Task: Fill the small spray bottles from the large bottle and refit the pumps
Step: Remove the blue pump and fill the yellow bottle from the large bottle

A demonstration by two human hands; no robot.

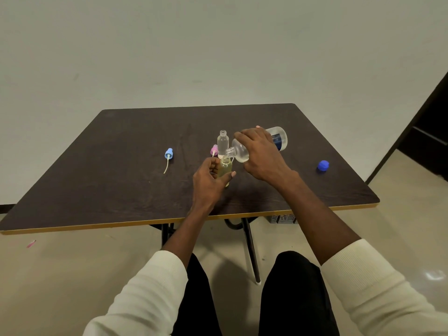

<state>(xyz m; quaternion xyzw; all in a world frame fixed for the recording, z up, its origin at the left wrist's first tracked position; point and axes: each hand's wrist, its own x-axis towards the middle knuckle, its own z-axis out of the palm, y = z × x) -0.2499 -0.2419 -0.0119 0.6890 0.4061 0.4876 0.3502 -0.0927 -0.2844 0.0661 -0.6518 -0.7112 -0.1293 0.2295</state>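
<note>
Item: large clear plastic bottle with dark blue label [278,139], tipped nearly level, clasped round the body by the right hand [263,154]; its open neck met the mouth of a small yellowish spray bottle [225,169], which the left hand [210,179] gripped upright on the dark wooden table [121,180]. Risk noted: narrow mouths, so a slight misalignment or overtilt would likely spill liquid. Adjacent: small clear spray bottle [223,141], uncapped; pink pump [214,150]; blue pump [168,154]; blue cap [323,165].
</note>
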